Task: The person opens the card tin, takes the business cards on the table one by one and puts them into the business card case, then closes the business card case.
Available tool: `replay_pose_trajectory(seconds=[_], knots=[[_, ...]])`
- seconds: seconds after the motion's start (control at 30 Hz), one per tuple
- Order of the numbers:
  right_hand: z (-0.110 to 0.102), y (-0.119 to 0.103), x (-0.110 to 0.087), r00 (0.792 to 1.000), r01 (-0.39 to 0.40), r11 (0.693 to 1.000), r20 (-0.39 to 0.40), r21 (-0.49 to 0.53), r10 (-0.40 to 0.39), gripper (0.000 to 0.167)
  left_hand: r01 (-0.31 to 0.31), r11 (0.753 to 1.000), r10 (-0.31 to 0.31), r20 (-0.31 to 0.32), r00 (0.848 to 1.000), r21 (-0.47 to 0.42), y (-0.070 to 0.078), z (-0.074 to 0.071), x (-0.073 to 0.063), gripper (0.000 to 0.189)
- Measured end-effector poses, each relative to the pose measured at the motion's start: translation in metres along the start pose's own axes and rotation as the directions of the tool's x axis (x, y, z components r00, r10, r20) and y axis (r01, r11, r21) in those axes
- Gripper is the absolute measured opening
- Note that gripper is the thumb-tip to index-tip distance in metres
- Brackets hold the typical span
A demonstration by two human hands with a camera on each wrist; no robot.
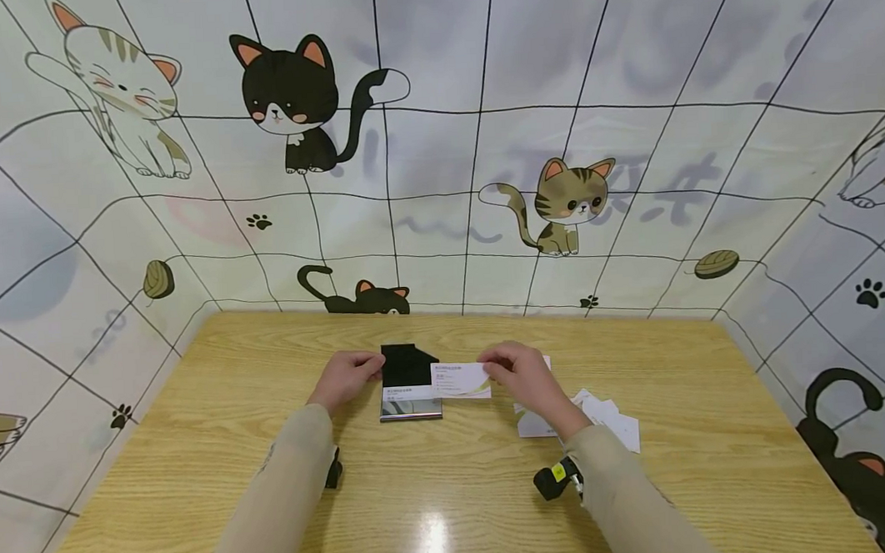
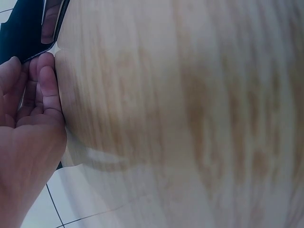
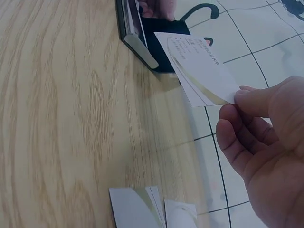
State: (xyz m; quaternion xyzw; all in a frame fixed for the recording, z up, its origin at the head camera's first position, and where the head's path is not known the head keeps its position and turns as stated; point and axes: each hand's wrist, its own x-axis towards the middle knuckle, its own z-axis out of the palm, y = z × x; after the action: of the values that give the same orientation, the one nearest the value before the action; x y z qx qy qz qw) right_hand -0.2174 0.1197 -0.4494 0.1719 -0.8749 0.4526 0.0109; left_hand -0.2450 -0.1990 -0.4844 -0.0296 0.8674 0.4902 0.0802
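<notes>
Head view — right hand [image 1: 521,374] partly hides loose cards [image 1: 617,424]

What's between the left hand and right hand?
Head view: the open card case, its black flap by the left hand, then the white card the right hand pinches.

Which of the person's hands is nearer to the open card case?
Left. The left hand grips the edge of the card case at its black flap; the right hand is off to the case's right, pinching a white card.
</notes>
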Motion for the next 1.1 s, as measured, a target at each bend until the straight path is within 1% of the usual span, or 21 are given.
replay_pose_trajectory(seconds=[0.27,0.43,0.63,0.8,0.93,1.1], knots=[[0.017,-0.004,0.007,1.0,0.013,1.0,-0.006,0.004,-0.013,0.012,0.01,1.0,-0.01,-0.002,1.0,-0.008,-0.001,0.002,0.001,0.03],[0.029,-0.003,0.011,0.998,0.052,0.999,-0.037,0.001,-0.052,0.011,0.023,1.0,-0.023,-0.001,1.0,0.001,-0.002,0.003,0.002,0.031],[0.041,-0.002,0.019,0.997,0.039,0.999,-0.067,-0.012,-0.039,0.01,0.02,1.0,-0.02,-0.005,1.0,0.006,-0.003,0.003,0.004,0.03],[0.05,-0.002,0.025,0.994,0.064,0.998,-0.093,-0.017,-0.065,0.01,0.016,1.0,-0.016,-0.002,1.0,0.022,-0.003,0.002,0.005,0.031],[0.059,-0.002,0.029,0.993,0.066,0.998,-0.099,-0.02,-0.068,0.011,0.013,1.0,-0.013,0.001,1.0,0.026,-0.001,0.002,0.003,0.032],[0.068,-0.004,0.032,0.99,0.085,0.996,-0.111,-0.034,-0.088,0.009,0.025,0.999,-0.026,0.007,1.0,0.026,-0.001,0.003,0.003,0.032]])
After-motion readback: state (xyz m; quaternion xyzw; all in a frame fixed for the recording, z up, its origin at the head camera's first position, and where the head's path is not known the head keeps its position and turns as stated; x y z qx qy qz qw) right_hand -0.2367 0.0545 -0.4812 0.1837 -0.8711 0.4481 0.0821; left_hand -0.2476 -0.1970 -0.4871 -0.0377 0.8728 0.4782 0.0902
